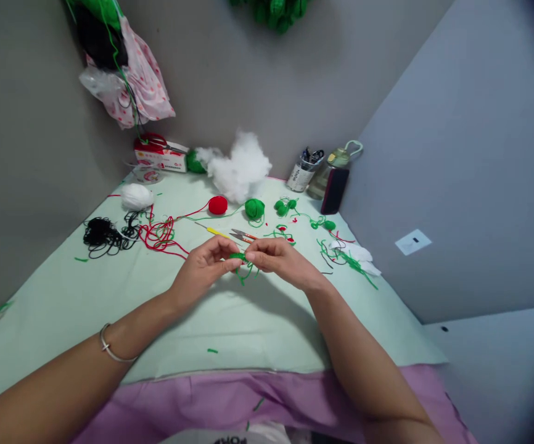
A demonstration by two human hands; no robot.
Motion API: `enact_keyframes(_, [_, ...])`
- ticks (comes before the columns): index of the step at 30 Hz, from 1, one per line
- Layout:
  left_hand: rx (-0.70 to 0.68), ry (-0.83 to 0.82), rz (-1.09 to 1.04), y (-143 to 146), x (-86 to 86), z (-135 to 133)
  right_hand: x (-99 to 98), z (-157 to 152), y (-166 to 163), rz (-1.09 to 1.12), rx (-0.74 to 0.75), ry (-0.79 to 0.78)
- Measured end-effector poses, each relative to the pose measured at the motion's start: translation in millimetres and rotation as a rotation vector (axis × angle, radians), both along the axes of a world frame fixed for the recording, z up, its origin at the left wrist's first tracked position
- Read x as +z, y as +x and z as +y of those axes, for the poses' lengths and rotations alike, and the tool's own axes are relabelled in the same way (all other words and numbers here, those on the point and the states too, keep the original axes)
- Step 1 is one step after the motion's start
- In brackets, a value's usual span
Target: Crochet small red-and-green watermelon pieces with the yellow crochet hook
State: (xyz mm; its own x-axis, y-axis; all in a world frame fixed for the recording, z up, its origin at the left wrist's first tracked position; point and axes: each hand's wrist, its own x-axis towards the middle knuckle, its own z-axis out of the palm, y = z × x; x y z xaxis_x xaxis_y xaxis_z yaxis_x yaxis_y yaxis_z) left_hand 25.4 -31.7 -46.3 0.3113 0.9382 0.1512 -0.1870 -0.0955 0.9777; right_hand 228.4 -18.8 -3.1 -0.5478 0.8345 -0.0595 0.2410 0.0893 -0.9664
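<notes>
A small green crocheted piece [238, 256] with loose yarn tails hangs between my two hands, above the table. My left hand [205, 265] pinches its left side between thumb and fingers. On the other side, my right hand [282, 260] has its thumb and forefinger closed at the piece's right edge; whether a thin tool is also in that pinch I cannot make out. Just beyond the fingers lie a yellow-handled crochet hook [216, 232] and small orange-handled snips [245, 236]. My fingers cover part of the green piece.
Red yarn [158, 237], black yarn [99, 234] and a white ball [136, 197] lie left. Behind are a red ball [217, 205], green ball [254, 209] and white stuffing [242, 169]. A pen cup [300, 176], bottle [319, 182] and phone [335, 191] stand back right.
</notes>
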Motion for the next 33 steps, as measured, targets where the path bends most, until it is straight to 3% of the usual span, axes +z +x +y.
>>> enact_keyframes(8, [0.012, -0.060, -0.005, -1.0, -2.8, 1.1, -17.6, -9.0, -7.0, 0.058, -0.184, 0.101])
enact_keyframes(15, [0.005, -0.104, 0.084, -3.5, -6.7, 4.5, -15.1, -12.5, -3.1, 0.056, -0.179, 0.144])
enact_keyframes(20, [-0.024, -0.089, 0.129, -6.0, -5.8, 5.1, -17.0, -8.9, 6.8, 0.084, -0.282, 0.234])
enact_keyframes(27, [-0.051, -0.072, 0.176, -7.4, -6.0, 6.0, -23.8, -6.2, 8.4, -0.031, -0.316, 0.527])
enact_keyframes(33, [-0.071, -0.067, 0.174, -8.5, -8.3, 6.3, -26.1, -5.1, 9.5, -0.089, -0.299, 0.597])
